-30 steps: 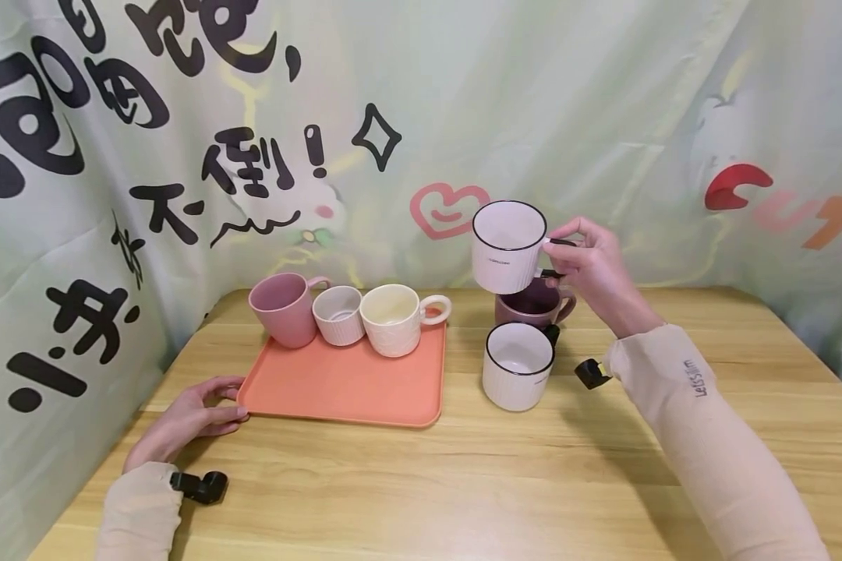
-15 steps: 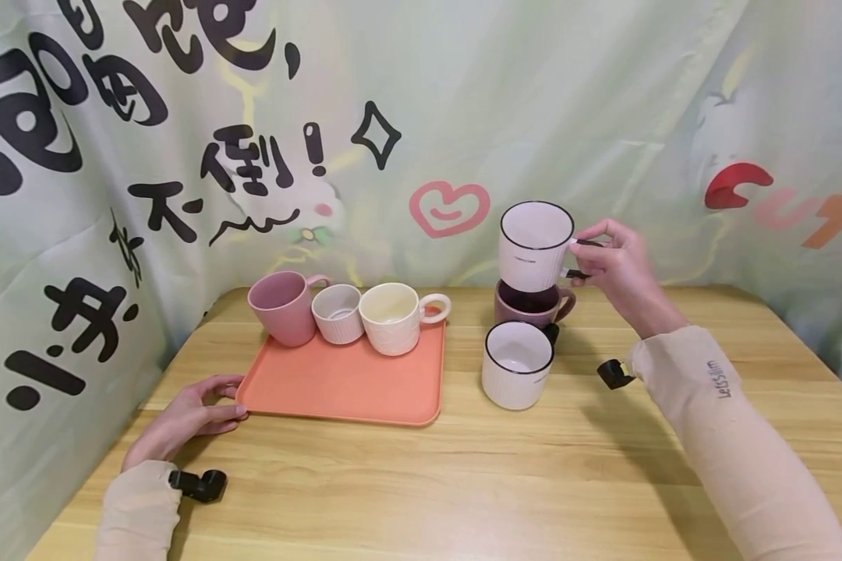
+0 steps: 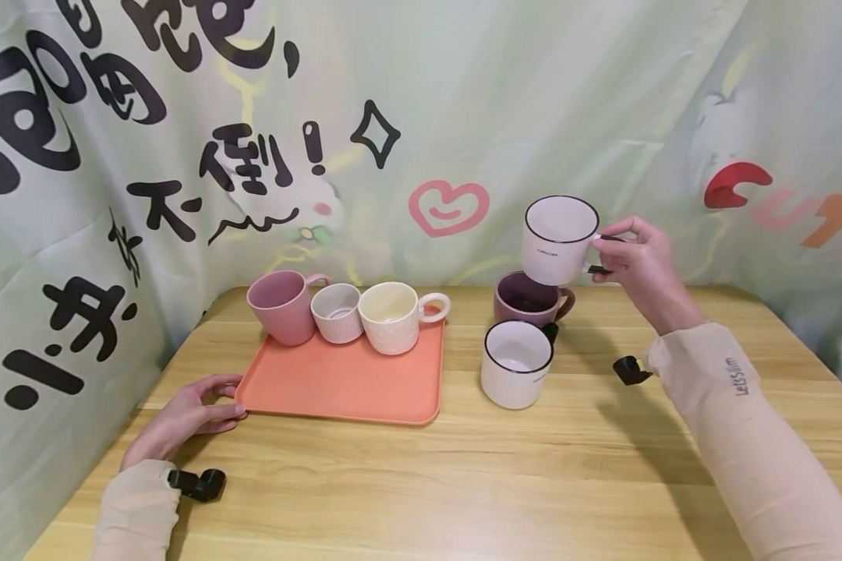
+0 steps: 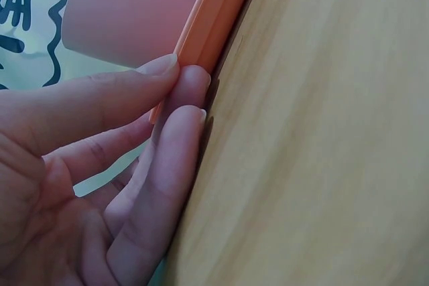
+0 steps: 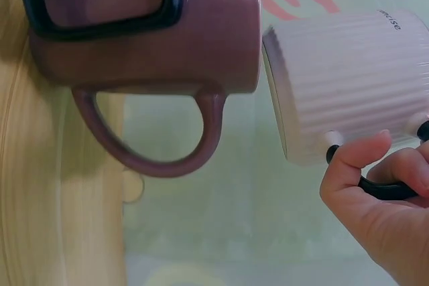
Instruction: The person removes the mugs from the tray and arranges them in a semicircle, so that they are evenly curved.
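Right hand [image 3: 640, 255] is gripping the handle [image 5: 387, 190], likely the safest hold, of a ribbed white mug [image 3: 556, 255], presumably rigid and breakable, hovering above-right of the coral tray [image 3: 337, 387]; left hand [image 3: 185, 415] is pinching the tray

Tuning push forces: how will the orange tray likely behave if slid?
The orange tray is probably stiff: its rim shows no sag where the left hand pinches its corner. It may drag unevenly, since the pink mug, ribbed cup and cream mug all stand along its far side. A jerk might shift them, as no fastening shows.
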